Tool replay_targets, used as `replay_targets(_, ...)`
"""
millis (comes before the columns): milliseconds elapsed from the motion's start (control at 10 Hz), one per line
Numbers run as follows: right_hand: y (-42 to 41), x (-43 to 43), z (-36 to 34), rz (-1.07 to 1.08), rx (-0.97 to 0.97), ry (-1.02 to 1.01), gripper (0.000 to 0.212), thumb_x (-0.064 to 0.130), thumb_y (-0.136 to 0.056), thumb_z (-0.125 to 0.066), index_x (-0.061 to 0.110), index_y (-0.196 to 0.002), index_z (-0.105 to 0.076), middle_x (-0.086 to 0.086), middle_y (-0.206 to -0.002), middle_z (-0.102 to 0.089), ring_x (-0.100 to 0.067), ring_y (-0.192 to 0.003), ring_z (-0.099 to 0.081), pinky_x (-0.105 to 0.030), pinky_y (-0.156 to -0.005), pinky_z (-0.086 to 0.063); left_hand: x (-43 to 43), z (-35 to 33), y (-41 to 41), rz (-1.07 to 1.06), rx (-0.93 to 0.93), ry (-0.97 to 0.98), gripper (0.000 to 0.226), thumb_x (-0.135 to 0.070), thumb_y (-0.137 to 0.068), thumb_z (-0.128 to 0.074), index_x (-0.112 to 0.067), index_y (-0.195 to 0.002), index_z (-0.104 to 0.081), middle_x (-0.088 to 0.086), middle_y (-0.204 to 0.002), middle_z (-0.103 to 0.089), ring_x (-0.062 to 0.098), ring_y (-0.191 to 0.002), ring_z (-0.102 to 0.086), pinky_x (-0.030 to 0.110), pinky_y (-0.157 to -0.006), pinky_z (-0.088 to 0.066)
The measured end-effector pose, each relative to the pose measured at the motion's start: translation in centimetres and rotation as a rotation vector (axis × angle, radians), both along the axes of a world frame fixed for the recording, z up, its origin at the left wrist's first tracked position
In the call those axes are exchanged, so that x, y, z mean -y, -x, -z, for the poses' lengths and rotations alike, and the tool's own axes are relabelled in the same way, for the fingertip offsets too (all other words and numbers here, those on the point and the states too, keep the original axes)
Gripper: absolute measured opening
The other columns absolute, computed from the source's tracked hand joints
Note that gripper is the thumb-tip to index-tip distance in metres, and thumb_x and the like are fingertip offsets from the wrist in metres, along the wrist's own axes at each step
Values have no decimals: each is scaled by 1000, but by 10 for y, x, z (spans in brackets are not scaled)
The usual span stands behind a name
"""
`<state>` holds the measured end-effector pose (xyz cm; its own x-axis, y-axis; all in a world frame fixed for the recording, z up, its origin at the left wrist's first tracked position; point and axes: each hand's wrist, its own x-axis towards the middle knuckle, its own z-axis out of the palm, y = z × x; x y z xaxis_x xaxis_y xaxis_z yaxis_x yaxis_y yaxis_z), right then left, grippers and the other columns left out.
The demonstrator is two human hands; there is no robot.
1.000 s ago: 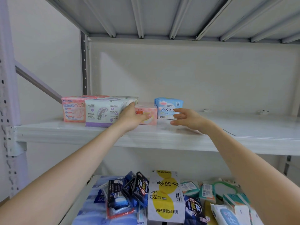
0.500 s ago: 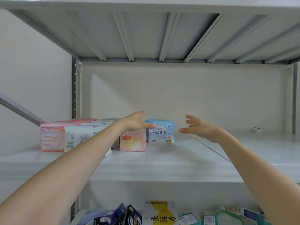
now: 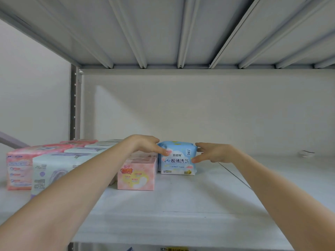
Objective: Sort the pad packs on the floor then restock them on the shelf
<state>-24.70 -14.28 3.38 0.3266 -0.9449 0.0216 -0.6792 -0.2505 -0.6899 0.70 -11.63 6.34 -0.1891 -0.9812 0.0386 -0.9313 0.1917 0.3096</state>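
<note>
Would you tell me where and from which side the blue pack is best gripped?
Probably by its two narrow ends, near the top, coming from the front. The blue pack stands upright facing out; its right end is free, and the shorter pink pack close on its left leaves the upper left corner reachable.

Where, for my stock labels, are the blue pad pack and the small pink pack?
blue pad pack [image 3: 178,165]: head view, middle of its printed front face.
small pink pack [image 3: 136,175]: head view, middle of its front face.
</note>
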Motion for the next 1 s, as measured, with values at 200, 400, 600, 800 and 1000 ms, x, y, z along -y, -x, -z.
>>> replay_targets(200,-7,6,8,-41,20,-15,62,31,-88,-68,35,-142,-37,22,-141,-41,-12,-137,-32,-42,-109,-26,6,5,-5,72,24,-56,72,-73,-82,-49,-26,-136,-50,7,-134,-56,21,-94,-47,37,-87,-43)
replay_targets(400,-10,6,10,-15,15,-5,59,32,-88,-68,37,-140,-38,24,-136,-44,-10,-134,-35,-44,-112,-28,12,10,-8,87,-48,-56,66,-68,-84,-52,-26,-135,-53,-2,-123,-56,19,-100,-52,32,-95,-38)
replay_targets(600,-9,4,13,1,34,-3,63,31,-87,-69,31,-143,-37,19,-143,-44,-11,-135,-36,-45,-111,-29,11,14,-6,104,-77,-32,62,-64,-87,-52,-27,-136,-52,-5,-133,-58,21,-122,-54,38,-111,-35)
replay_targets(800,-5,-4,13,62,76,33,67,33,-84,-73,28,-141,-40,12,-139,-51,-15,-132,-41,-43,-109,-34,8,17,-10,101,-79,27,68,-67,-83,-56,-19,-131,-54,1,-119,-62,22,-106,-59,40,-104,-42)
replay_targets(1000,-4,-22,15,116,146,220,82,29,-86,-71,16,-151,-24,-8,-150,-39,-21,-136,-40,-33,-103,-35,-17,11,-6,-29,-46,274,96,-69,-79,-58,-8,-148,-32,3,-155,-34,21,-140,-33,32,-110,-28)
